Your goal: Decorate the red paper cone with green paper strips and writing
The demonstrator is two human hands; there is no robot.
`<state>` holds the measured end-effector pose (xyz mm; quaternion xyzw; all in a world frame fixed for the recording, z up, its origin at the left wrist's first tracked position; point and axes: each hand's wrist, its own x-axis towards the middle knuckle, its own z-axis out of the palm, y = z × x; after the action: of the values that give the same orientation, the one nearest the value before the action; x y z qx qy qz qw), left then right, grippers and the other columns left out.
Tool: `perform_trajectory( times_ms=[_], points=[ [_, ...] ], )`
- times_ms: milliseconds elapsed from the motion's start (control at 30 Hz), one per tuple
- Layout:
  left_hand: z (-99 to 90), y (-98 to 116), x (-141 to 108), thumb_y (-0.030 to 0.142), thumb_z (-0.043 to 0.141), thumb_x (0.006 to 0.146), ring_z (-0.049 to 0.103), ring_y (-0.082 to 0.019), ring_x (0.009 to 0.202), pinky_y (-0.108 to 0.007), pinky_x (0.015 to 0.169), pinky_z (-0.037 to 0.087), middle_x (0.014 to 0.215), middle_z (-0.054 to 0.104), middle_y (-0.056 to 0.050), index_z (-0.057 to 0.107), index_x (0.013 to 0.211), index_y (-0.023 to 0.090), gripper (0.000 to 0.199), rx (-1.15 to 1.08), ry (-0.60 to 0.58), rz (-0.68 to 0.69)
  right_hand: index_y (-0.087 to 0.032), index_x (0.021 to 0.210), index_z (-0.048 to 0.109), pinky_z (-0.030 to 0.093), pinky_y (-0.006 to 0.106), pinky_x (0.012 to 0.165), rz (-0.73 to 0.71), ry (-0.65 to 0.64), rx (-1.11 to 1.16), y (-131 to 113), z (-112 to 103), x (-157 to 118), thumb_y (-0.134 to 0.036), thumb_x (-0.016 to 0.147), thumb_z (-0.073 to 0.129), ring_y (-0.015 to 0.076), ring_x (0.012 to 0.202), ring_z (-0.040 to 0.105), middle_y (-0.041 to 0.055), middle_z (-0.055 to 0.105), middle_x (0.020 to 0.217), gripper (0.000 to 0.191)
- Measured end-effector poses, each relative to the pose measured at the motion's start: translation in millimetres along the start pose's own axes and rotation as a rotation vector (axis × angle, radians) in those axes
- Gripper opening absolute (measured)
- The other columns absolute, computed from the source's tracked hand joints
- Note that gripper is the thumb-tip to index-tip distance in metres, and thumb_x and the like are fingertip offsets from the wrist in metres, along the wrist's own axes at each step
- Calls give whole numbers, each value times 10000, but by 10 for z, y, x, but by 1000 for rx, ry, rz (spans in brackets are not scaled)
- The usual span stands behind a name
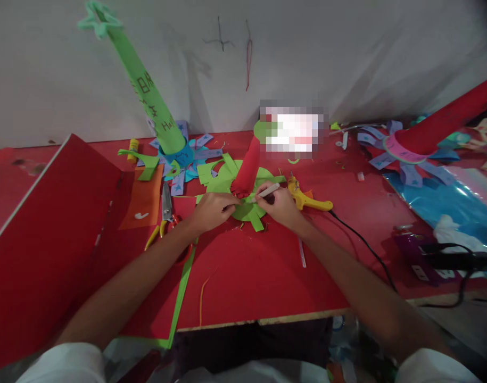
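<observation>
My right hand (283,208) grips a white pen (272,190), its tip pointing down at a green paper cutout (249,211) with strips around its edge. From the other side my left hand (214,211) holds the cutout's edge with its fingers curled in. A red paper tube (247,167) stands tilted on the green paper, just beyond my fingers. Close to my right hand lies a yellow glue gun (307,198) with a black cord. Scissors (167,205) lie left of my left hand, their handles partly behind my forearm.
A tall green paper tube (147,96) with writing stands at the back left, near a yellow glue stick (133,150). Orange paper (141,199) and a big red board (55,239) are at left. Another red tube (451,119) leans at right, above blue plastic (438,205).
</observation>
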<state>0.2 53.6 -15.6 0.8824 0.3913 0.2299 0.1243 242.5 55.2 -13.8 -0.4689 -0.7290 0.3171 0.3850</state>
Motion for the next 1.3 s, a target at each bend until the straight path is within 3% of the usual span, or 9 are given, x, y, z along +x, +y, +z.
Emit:
perform_trajectory(
  times_ms=[333, 1300],
  points=[
    [12, -1, -18, 110, 488, 895, 770, -157, 839, -244, 698, 549, 1003, 821, 1, 803, 1047, 241, 374, 57, 3, 119, -215, 876, 615, 457, 300, 667, -39, -79, 72, 0, -2, -21, -306, 893, 581, 170, 675, 623, 23, 709, 792, 100],
    [6, -1, -9, 110, 474, 876, 770, -165, 875, -256, 764, 563, 988, 820, -7, 799, 1029, 239, 382, 23, -28, 115, -220, 834, 596, 451, 293, 647, -9, -135, 93, -43, -23, -13, -310, 870, 588, 166, 665, 608, 16, 699, 771, 97]
  ],
)
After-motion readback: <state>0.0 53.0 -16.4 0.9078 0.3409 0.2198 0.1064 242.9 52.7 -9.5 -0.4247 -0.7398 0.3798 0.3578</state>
